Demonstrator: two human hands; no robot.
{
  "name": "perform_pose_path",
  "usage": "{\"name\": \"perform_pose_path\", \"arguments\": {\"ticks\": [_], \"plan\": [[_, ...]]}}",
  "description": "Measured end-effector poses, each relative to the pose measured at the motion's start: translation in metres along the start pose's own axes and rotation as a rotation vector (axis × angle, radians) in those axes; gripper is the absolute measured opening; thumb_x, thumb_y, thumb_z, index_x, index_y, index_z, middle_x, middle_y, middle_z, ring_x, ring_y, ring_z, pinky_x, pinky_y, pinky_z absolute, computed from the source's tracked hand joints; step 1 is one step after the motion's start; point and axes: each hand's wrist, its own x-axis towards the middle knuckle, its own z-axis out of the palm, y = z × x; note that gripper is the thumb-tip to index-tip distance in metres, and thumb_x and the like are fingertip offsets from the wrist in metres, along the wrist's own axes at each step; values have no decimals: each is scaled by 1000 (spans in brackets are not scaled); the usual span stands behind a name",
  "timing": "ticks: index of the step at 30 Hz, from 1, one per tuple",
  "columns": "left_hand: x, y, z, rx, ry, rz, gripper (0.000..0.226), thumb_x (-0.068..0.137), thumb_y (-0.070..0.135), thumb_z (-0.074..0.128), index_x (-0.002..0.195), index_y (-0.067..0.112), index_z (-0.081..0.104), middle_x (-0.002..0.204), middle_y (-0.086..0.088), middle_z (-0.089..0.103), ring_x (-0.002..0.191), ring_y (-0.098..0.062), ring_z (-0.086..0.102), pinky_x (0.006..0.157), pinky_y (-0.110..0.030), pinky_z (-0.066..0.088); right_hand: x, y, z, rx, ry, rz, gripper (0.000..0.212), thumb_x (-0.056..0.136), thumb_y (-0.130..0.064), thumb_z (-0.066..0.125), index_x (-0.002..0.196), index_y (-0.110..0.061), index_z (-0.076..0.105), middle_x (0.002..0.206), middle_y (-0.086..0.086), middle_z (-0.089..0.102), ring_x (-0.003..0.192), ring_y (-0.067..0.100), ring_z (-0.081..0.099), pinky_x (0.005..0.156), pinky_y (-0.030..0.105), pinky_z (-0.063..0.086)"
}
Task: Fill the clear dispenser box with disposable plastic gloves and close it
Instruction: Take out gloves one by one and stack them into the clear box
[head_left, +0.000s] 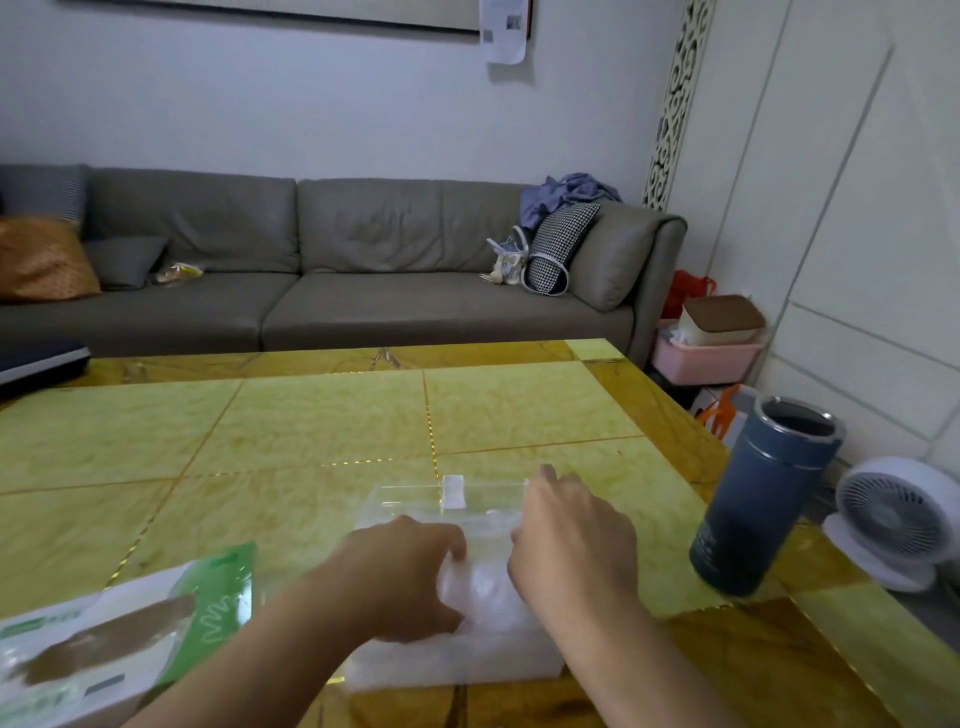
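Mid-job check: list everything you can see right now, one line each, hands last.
dispenser box: 1, clear, table centre, lid open
gloves: 1 stack, translucent white, in box
glove package: 1, green-white, table left
flask: 1, dark blue, open, table right
table: 1, yellow-green
sofa: 1, grey, behind
fan: 1, white, floor right
left hand: on gloves
right hand: over box

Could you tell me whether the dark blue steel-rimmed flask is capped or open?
Open: the dark blue steel-rimmed flask stands upright, its round mouth uncovered, no cap on it.
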Motion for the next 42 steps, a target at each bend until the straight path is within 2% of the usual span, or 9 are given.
{"name": "perform_pose_path", "arguments": {"ticks": [2,4,12,17,22,27,30,38,42], "plan": [[1,3,1,29,4,4,55,78,60,72,127,46,50,111,11,65,105,-18,64,76,-32,43,-3,-9,-6,50,-4,-158,36,94,-13,67,125,-20,50,122,0,53,108,21,58,85,33,54],[2,5,0,58,8,30,44,80,55,67,120,41,52,111,7,67,103,-22,66,77,-33,48,-9,-19,-11,182,-122,-275,20,91,-11,57,108,-21,52,115,-5,50,107,20,51,86,33,49],[-5,-1,-1,-65,-27,17,66,74,73,67,132,49,47,121,14,65,112,-14,62,88,-35,53,-2,-7,6,-49,-474,-255,22,93,-37,66,109,-23,62,123,1,60,116,27,63,78,32,42],[-11,-6,-16,-36,-125,-1,81,76,57,81,146,43,43,128,12,62,114,-13,64,94,-30,53,12,-6,10,-120,-631,-225,38,84,-31,74,120,-26,65,116,-2,66,107,23,67,74,31,46],[-13,9,-24,251,-137,-86,46,86,36,78,126,19,60,114,-2,64,108,-23,67,76,-30,48,30,-21,17,-253,-781,-211,56,82,-38,80,135,-30,63,123,-5,69,111,22,68,81,34,49],[-3,24,-10,333,-168,-15,35,93,18,68,125,9,58,119,-9,65,114,-28,64,77,-32,41,30,-29,23,-341,-757,-234,39,86,-36,77,123,-28,66,112,-2,67,91,24,57,76,33,43],[-3,11,-5,286,-132,7,29,94,26,69,117,11,60,110,-7,67,96,-26,64,69,-31,40,30,-28,27,-341,-721,-240,37,85,-34,78,120,-28,67,101,-2,61,86,25,55,75,33,45],[-19,4,-16,375,-57,1,40,90,5,70,128,13,62,121,-7,63,102,-25,66,78,-31,51,29,-22,29,-314,-753,-243,46,87,-42,79,128,-26,66,117,-3,68,99,25,64,82,38,51],[-14,15,-15,411,-122,-2,25,90,-2,64,115,5,66,105,-10,65,92,-26,61,73,-31,44,31,-22,32,-326,-748,-216,51,84,-50,81,129,-31,66,120,-6,68,104,25,65,82,38,50]]}}
